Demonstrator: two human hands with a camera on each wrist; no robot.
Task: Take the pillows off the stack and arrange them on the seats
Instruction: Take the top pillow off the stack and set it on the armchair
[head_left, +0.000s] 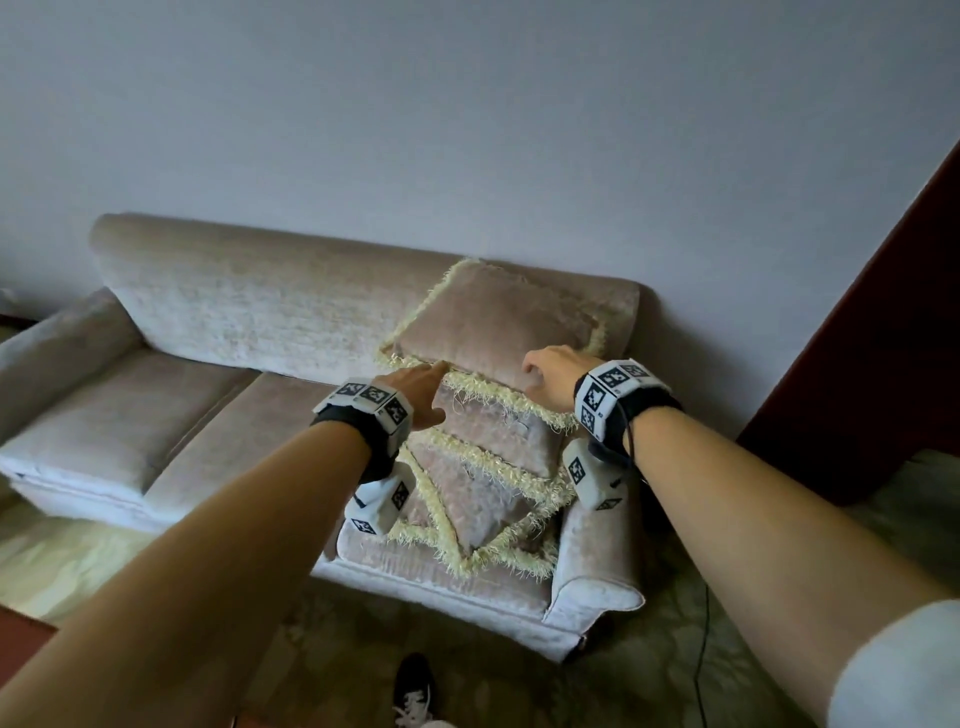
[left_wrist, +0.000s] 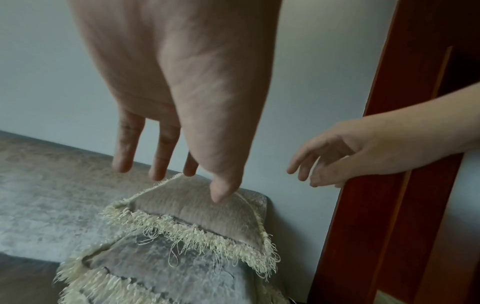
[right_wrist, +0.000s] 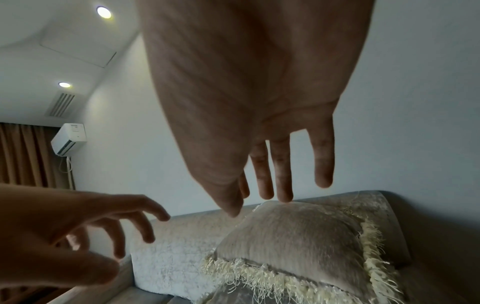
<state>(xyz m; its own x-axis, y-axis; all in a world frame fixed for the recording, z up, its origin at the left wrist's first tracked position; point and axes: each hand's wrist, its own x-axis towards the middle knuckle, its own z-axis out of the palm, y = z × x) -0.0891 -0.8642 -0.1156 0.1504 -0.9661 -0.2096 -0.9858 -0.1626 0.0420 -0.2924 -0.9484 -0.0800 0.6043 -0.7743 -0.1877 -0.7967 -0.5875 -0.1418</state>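
Both hands, left (head_left: 415, 389) and right (head_left: 553, 371), fingers spread and empty, just above top beige velvet cream-fringed square pillow (head_left: 493, 322) at sofa's right end, flanking its near edge.

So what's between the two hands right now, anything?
In the head view, the top pillow of the stack spans the gap between the left hand and the right hand. Both wrist views show open fingers, gripping nothing.

Both arms stretched forward, bare forearms, wrist bands on. Left hand (head_left: 415, 392) fingers straight, spread, holding nothing. Right hand (head_left: 553, 376) fingers loosely extended, holding nothing too.
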